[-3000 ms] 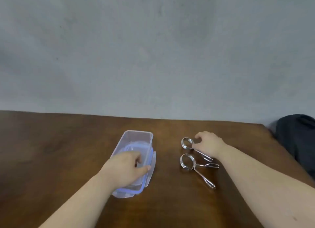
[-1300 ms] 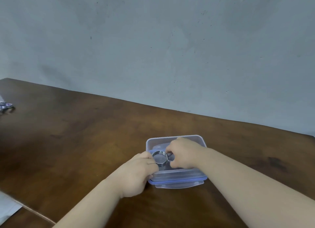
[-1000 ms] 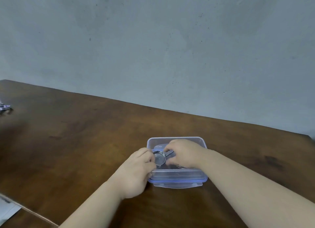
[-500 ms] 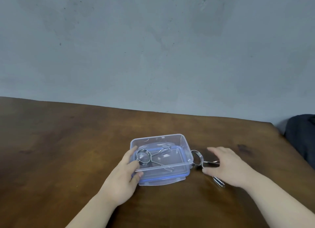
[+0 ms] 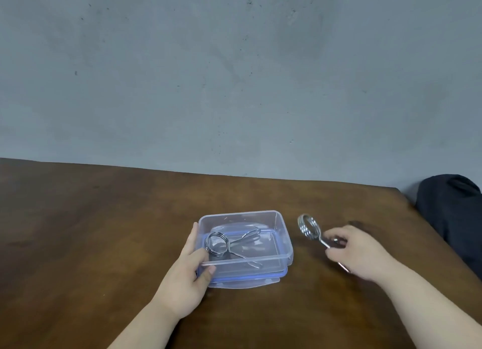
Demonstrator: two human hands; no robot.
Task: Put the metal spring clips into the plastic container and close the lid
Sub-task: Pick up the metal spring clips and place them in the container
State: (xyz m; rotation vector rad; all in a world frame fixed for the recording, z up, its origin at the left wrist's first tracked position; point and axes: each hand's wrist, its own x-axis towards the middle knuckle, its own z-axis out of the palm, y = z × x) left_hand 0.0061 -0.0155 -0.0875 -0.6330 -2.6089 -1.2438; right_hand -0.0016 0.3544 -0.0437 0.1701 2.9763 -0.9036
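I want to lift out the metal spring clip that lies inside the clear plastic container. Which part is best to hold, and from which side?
Grip the metal spring clip by its coiled ring, coming straight down from above. The ring stands highest, near the clear plastic container's left wall, beside the left hand; its thin wire handles lie low along the bottom and would probably be harder to pinch.

I see both my forearms bare from the near edge of the frame up to the wrists: no sleeves, cuffs or gloves. My left hand point(image 5: 186, 275) has no ring, watch, band or strap that I can make out, and the one thumbnail I can see on it is short and unpainted. My right hand point(image 5: 357, 252) is bare as well, wrist uncovered, fingers without jewellery. I can make out no markings on either arm.
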